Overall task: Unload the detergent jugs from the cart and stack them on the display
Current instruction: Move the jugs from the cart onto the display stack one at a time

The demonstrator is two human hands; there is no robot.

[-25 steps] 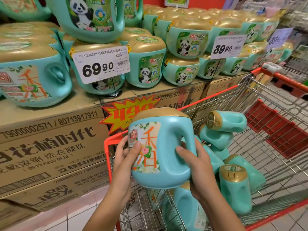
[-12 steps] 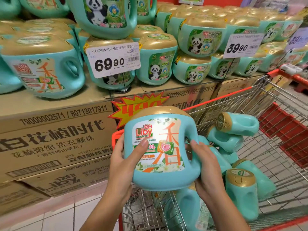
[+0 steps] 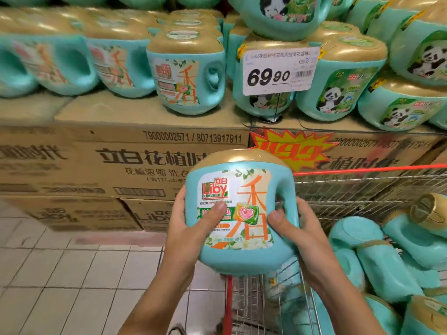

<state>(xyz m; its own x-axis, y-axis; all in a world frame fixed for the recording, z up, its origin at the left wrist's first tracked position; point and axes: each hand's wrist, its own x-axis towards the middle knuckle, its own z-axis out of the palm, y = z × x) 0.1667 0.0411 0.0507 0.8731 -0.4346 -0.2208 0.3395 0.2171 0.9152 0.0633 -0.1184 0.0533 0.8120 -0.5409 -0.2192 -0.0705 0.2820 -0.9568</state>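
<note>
You hold one detergent jug [image 3: 238, 213] upright at centre frame, over the near corner of the cart [image 3: 350, 192] and short of the display, your left hand [image 3: 186, 234] gripping its label side, thumb across the front, and your right hand [image 3: 302, 232] gripping the handle side. It is not yet placed: the matching jugs [image 3: 186, 76] stand on cardboard cases [image 3: 121, 160] across the upper frame. I judge the task mid-course, as several more jugs [image 3: 377, 262] lie on their sides in the cart at lower right.
</note>
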